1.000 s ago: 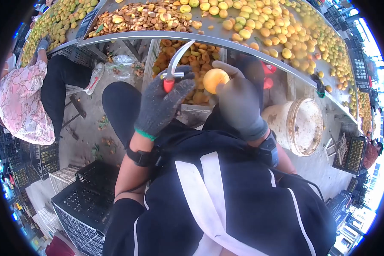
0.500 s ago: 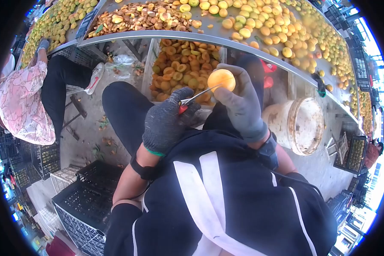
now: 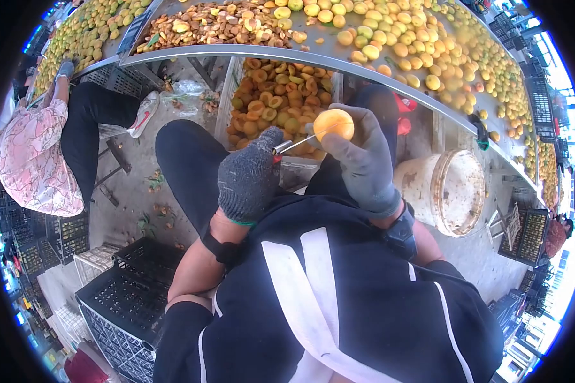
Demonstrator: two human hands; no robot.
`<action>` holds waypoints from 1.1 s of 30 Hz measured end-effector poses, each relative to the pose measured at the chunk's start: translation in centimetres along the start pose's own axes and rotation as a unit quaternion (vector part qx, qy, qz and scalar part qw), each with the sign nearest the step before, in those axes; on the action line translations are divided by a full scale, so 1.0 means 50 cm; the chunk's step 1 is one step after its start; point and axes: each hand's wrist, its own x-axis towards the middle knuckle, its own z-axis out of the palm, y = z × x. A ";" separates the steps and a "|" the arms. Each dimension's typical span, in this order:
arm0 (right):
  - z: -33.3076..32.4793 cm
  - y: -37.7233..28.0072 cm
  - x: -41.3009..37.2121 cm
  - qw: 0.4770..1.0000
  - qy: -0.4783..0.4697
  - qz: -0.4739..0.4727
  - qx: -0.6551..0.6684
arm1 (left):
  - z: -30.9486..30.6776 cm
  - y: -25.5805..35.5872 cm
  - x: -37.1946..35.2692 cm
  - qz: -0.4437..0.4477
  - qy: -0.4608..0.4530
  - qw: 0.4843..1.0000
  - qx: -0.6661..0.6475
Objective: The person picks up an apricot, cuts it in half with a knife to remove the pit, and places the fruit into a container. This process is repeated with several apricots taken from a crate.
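Observation:
A whole orange-yellow apricot (image 3: 333, 124) with a cut line on its skin sits between the gloved fingers of my right hand (image 3: 364, 156). My left hand (image 3: 249, 175), in a dark grey knitted glove, is closed around a red-handled tool (image 3: 285, 148). The tool's thin metal end reaches right and touches the apricot's left side. Below and behind both hands, a crate (image 3: 226, 102) holds many halved apricots (image 3: 278, 96).
A metal-edged table (image 3: 236, 51) bears whole apricots (image 3: 421, 51) and a heap of pits (image 3: 217, 25). A dirty white bucket (image 3: 457, 191) lies at the right. Black crates (image 3: 131, 293) stand lower left. Another person (image 3: 41, 156) sits at the left.
My left hand has turned, its back now facing up, and the tool's angle is flatter. The apricot has stayed in my right hand, with its cut line turned slightly.

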 end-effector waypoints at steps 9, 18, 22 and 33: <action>-0.004 0.011 0.015 0.998 -0.018 0.055 0.002 | 0.042 -0.037 0.014 0.040 0.015 0.999 -0.002; 0.005 0.012 0.049 0.969 -0.026 0.145 0.197 | 0.048 -0.056 0.032 0.041 0.015 0.999 0.019; 0.003 0.026 0.053 0.971 -0.028 0.138 0.192 | 0.077 -0.075 0.031 0.031 0.027 0.999 0.013; 0.000 0.020 0.055 0.966 -0.078 0.082 0.233 | 0.059 -0.054 0.030 0.014 -0.034 0.998 -0.047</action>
